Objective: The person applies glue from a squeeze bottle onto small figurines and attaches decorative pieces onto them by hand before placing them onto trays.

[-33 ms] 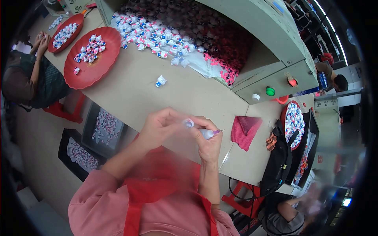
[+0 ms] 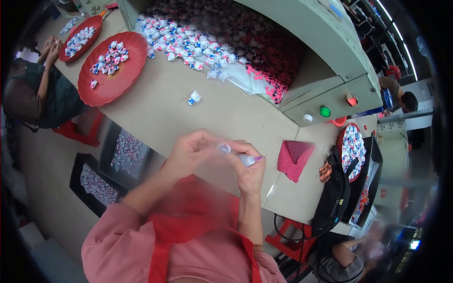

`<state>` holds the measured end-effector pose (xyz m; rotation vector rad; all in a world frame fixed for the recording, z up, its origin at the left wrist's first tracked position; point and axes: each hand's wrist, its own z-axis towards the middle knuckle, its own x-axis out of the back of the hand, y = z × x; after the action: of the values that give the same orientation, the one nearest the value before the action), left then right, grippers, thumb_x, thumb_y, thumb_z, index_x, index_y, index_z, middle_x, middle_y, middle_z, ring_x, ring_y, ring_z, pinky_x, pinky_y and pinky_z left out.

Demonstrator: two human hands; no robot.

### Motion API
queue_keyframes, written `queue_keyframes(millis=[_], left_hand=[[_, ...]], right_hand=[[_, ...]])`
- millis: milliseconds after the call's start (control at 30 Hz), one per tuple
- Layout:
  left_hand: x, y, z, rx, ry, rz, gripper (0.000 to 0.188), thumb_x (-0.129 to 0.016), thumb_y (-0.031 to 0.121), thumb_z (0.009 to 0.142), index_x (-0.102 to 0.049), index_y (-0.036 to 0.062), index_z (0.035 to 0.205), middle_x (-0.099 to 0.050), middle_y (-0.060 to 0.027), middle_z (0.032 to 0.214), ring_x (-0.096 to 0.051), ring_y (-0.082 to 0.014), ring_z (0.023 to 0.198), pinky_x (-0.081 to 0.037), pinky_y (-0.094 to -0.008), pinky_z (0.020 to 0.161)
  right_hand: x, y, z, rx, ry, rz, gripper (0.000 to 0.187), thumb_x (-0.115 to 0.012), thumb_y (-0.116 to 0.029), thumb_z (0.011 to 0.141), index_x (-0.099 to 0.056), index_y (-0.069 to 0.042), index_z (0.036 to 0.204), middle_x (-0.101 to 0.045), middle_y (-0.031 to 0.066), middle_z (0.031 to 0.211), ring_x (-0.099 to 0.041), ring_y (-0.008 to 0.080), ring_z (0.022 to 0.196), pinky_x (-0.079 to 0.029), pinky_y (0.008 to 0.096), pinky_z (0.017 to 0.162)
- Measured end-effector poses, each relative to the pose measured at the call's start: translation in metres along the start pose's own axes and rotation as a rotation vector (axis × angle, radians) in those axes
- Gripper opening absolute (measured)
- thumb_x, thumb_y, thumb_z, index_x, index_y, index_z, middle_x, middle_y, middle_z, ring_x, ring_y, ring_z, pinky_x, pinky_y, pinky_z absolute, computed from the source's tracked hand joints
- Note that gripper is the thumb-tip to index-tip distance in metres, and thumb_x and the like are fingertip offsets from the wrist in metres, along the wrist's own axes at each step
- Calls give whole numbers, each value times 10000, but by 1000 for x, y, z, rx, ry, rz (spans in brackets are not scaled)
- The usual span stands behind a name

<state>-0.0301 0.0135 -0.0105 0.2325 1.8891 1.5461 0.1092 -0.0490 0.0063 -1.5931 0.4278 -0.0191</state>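
My left hand (image 2: 188,153) is closed, pinching a small white hollow piece (image 2: 224,148) with a round opening. Its kind is too small and blurred to make out. Wrapped in my right hand (image 2: 249,178) is a small white squeeze bottle (image 2: 245,160) with a purple needle tip (image 2: 257,159) pointing right. The fingers of both hands meet over the table's near edge. Beyond them on the tabletop lies a single small white and blue figure (image 2: 194,97).
A red scalloped plate (image 2: 101,92) with several figures is at left. Piled figures (image 2: 177,45) and pink pieces (image 2: 273,87) fill a greenish metal housing (image 2: 347,70). A pink cloth (image 2: 289,162) and black bag (image 2: 336,193) lie right. Co-workers sit at both sides.
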Motion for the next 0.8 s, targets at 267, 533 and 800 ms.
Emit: queue_keyframes(millis=[267, 533, 800], left_hand=[[101, 51, 23, -341, 635, 530, 191, -588, 58, 801, -599, -11, 979, -628, -58, 892, -598, -126, 763, -483, -240, 692], [67, 25, 59, -575, 444, 1524, 386, -612, 16, 704, -567, 83, 1081, -530, -125, 1009, -532, -282, 937, -469, -341, 762], [46, 14, 68, -8, 116, 639, 349, -554, 32, 802, -511, 16, 1148, -576, -139, 1054, -575, -227, 942, -489, -322, 757]], right_hand=[[-11, 22, 15, -51, 144, -162, 198, -652, -48, 750, -532, -28, 906, -608, 42, 906, -551, 88, 785, -442, 231, 677], [9, 21, 8, 74, 138, -335, 325, -561, 57, 750, -416, -43, 1023, -518, 57, 918, -515, 69, 747, -426, 200, 643], [22, -6, -17, 76, 274, -39, 363, -518, 73, 753, -380, -16, 1077, -514, 86, 897, -560, 160, 747, -467, 243, 677]])
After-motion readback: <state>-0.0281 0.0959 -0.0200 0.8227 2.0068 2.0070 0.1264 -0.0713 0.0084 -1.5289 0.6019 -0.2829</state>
